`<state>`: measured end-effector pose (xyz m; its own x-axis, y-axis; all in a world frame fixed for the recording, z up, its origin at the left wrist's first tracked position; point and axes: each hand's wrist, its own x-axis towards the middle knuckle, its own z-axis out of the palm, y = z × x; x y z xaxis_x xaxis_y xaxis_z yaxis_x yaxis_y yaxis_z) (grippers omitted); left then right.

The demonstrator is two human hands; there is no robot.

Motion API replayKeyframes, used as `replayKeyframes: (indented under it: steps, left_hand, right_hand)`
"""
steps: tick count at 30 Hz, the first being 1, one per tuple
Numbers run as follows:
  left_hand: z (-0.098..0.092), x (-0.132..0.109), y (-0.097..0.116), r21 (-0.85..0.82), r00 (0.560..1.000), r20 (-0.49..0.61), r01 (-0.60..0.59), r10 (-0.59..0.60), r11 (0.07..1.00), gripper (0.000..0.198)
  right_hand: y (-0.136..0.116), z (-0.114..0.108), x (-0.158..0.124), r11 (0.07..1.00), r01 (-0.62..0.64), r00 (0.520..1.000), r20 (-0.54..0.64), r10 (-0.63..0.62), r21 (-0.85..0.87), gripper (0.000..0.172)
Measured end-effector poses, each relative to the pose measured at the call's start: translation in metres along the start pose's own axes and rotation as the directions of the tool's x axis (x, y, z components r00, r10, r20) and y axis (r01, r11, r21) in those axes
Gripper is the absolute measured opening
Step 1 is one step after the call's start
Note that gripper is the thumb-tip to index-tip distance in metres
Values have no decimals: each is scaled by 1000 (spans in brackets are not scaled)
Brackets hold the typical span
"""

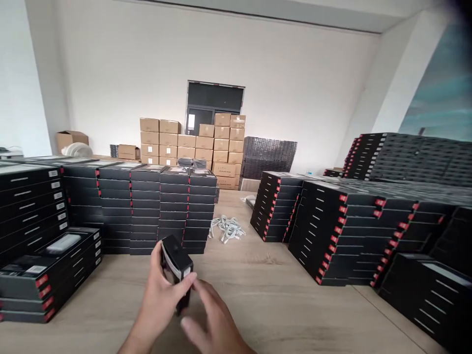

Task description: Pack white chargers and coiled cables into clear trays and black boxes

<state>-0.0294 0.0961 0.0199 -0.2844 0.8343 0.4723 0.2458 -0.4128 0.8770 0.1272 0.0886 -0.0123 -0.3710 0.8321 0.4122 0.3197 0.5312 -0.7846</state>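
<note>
A small black box is held tilted above the wooden table, with a pale strip showing along its near upper edge. My left hand grips it from the left, the thumb across the near end and fingers around the far side. Close by on the right is my right hand, its thumb and fingers apart. Its fingertips are at the box's near right side; whether they press on it I cannot tell. The underside of the box is mostly hidden by the hands.
Stacks of black boxes stand on the left and right of the wooden table. Between them lies a tangle of white cables. An open box with a white device sits at left. Brown cartons are piled behind.
</note>
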Motion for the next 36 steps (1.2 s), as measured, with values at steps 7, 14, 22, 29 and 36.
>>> replayKeyframes:
  steps: [7, 14, 22, 29, 36]
  left_hand:
    - [1, -13, 2, 486, 796, 491, -588, 355, 646, 79]
    - [11, -21, 0, 472, 732, 578, -661, 361, 584, 82]
    - [13, -22, 6, 548, 807, 510, -571, 297, 611, 77]
    - [16, -22, -2, 660, 853, 391, -521, 345, 541, 77]
    - [15, -20, -5, 658, 828, 458, -560, 324, 503, 85]
  right_hand:
    - [-5, -22, 1, 909, -85, 989, -72, 125, 407, 49]
    - [-8, -18, 4, 947, -143, 970, -151, 192, 286, 54]
    - [7, -28, 4, 998, -63, 915, -398, 66, 20, 55]
    - [2, -23, 5, 950, -25, 958, -280, -66, -310, 30]
    - [17, -22, 9, 951, -194, 951, -191, 242, 240, 18]
